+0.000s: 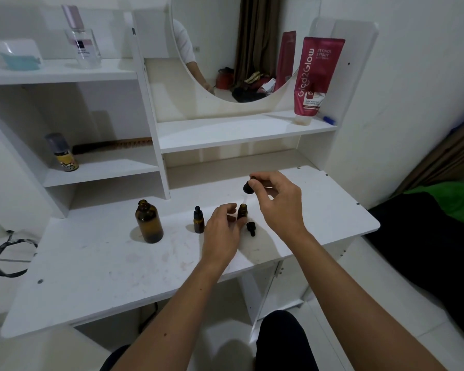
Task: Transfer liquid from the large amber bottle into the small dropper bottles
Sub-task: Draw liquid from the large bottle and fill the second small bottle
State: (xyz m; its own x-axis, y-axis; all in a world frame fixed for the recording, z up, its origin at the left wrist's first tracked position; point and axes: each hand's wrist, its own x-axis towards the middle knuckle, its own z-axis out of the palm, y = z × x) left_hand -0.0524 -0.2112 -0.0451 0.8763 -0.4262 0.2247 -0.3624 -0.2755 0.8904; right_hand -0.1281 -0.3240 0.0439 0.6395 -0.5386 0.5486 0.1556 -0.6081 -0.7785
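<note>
- Bare forearms reach in from the bottom edge toward the hands; the left hand [223, 231] lies lower and nearer the camera, the right hand [276, 202] higher, at about 1 o'clock from it.
- Left hand: fingers curled loosely round the small open amber glass dropper bottle [242, 211], thumb and fingertips touching its side to steady it on the white bench [105, 277]. The bottle stands upright, long axis vertical, mouth uncovered.
- Right hand: pinched shut on the black rubber-bulb dropper [248, 187], held just above that bottle's mouth at its 12 o'clock. The clear pipette tube points down toward the neck; whether the tip is already inside the neck is too blurred to tell.
- My judgement: the next move turns on that vertical line-up, tube over mouth, and the right hand is the one placed to make it.
- A loose black dropper cap [251, 228] lies on its side on the bench just beside the open bottle, at its 5 o'clock.
- A second small amber dropper bottle, capped in black [198, 220], stands upright at 9 o'clock from the left hand, close to its knuckles.
- The large amber glass bottle, uncapped [148, 222], stands upright farther out at 9 o'clock, well apart from both hands; the left hand is nearer to it.
</note>
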